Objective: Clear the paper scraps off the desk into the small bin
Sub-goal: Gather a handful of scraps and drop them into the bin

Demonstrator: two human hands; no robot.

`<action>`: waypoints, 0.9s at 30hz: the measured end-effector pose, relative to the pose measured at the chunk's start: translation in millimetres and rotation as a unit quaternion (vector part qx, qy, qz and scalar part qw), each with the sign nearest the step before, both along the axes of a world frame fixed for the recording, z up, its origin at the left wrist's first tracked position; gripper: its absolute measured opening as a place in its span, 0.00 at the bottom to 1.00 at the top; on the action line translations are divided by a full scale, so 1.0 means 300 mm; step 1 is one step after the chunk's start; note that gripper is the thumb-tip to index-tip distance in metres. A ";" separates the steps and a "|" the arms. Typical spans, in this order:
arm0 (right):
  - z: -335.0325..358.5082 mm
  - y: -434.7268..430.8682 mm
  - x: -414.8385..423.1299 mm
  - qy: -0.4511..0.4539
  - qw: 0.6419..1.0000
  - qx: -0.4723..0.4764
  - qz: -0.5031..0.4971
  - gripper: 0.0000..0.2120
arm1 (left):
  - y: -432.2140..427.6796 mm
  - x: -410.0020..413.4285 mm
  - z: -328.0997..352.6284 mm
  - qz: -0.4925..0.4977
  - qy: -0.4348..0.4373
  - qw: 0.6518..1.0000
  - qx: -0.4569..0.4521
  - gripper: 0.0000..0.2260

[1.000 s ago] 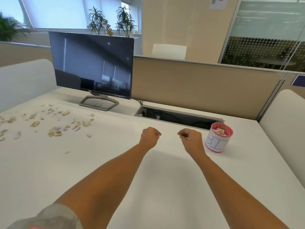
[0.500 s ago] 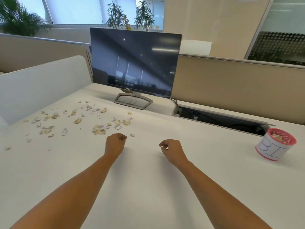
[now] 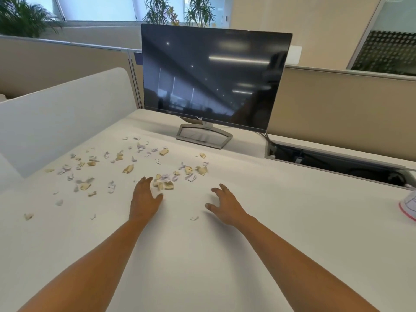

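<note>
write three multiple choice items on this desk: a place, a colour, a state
1. Where is the small bin? A) far left B) far right, cut by the frame edge C) centre front
2. What colour are the paper scraps? A) tan and whitish B) green C) black
3. How are the left hand and right hand? A) both fists B) one pinches a scrap C) both open, empty
Key: B, only part shows at the right edge; A, tan and pale bits lie scattered; C, fingers spread, nothing held.
</note>
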State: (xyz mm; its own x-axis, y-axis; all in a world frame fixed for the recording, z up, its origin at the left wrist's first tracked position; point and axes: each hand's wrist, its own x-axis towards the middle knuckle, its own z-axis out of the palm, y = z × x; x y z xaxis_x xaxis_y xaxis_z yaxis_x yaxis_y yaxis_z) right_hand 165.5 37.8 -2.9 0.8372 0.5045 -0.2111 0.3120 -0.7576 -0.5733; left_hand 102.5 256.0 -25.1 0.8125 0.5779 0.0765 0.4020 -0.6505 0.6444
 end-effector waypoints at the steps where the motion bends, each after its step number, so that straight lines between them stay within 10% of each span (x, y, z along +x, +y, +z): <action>1: 0.000 0.014 0.003 0.005 1.000 -0.003 -0.002 0.29 | 0.008 0.008 -0.007 -0.017 0.009 1.000 -0.004 0.29; 27: -0.049 0.001 -0.091 0.052 0.984 0.005 0.170 0.20 | 0.026 0.032 -0.014 -0.186 0.051 0.980 0.044 0.19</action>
